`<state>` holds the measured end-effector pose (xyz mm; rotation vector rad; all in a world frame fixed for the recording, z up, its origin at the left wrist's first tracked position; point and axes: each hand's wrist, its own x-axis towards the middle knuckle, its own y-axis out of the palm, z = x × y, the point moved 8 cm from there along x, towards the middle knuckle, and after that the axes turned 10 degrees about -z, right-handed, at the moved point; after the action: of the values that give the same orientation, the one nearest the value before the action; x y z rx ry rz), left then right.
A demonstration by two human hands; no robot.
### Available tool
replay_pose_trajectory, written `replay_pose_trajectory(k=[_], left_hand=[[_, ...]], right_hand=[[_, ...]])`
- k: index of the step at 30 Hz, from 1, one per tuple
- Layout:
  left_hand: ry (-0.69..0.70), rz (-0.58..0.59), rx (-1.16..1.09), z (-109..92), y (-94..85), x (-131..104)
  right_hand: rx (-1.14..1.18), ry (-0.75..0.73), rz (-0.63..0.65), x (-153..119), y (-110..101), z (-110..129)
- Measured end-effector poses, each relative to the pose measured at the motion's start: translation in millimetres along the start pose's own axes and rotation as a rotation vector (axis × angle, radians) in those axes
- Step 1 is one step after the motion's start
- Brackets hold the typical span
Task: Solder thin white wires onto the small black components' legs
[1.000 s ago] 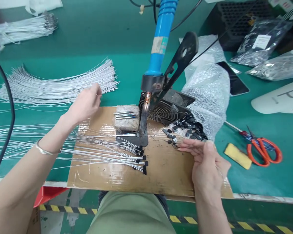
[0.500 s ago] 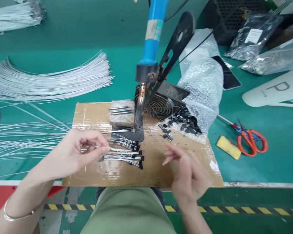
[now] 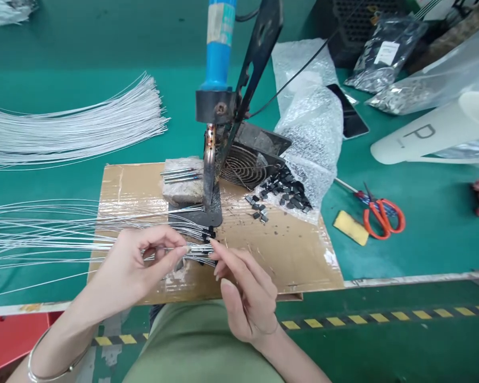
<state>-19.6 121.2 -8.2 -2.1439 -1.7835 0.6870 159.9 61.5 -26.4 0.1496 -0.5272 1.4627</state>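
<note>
My left hand (image 3: 155, 260) is closed in a pinch between thumb and forefinger on a thin white wire (image 3: 197, 248), above the cardboard sheet (image 3: 291, 271). More white wires (image 3: 43, 246) run left beneath it. Several wires end in small black connectors (image 3: 211, 232), partly covered by my fingers. My right hand (image 3: 249, 298) has its thumb and fingers apart, forefinger tip at the wire ends; nothing shows in its grasp. Just beyond, a blue-handled soldering iron (image 3: 219, 66) hangs tip down from a black bracket (image 3: 259, 48) over a dark plate (image 3: 213, 217).
A wrapped block (image 3: 183, 194) carries thin rods. Behind stands a fan (image 3: 243, 165). Loose black connector pieces (image 3: 289, 191) spill from bubble wrap (image 3: 315, 127). Rightward lie a yellow sponge (image 3: 351, 227), orange-handled scissors (image 3: 383, 219) and a white cup (image 3: 415, 138). A wire bundle (image 3: 75, 127) lies at left.
My right hand has moved left, from over bare cardboard to the wire ends beside my left hand. My left hand keeps its pinch. The whole view has shifted to the right.
</note>
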Motion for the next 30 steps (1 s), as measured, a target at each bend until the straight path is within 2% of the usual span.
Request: replay_pose_trajectory(k=[2, 5, 8, 12, 15, 20, 23, 27, 30], left_hand=[[0.002, -0.001, -0.003, 0, 1.2, 0], [-0.013, 0.042, -0.005, 1, 5.3, -2], [-0.042, 0.094, -0.005, 6, 9.2, -6], [-0.081, 0.139, -0.027, 8, 13.1, -11], [-0.068, 0.125, -0.017, 5, 15.8, -13], [0.088, -0.014, 0.125, -9, 24.1, -16], [0.036, -0.034, 0.071, -7, 33.7, -16], [-0.123, -0.005, -0.164, 0, 43.3, -9], [-0.173, -0.033, -0.237, 0, 42.1, -5]], right_hand=[[0.032, 0.058, -0.027, 0, -3, -5], [0.095, 0.267, -0.060, 4, -8, -21], [0.159, 0.385, 0.016, 13, -4, -28], [0.140, 0.289, 0.132, 27, 3, -19], [0.101, 0.152, 0.146, 31, 4, -10], [0.008, 0.025, 0.060, 31, 3, -3], [-0.005, 0.021, 0.014, 29, 3, -5], [0.048, 0.142, -0.063, 23, 2, -16], [0.107, 0.351, -0.223, 18, -9, -33]])
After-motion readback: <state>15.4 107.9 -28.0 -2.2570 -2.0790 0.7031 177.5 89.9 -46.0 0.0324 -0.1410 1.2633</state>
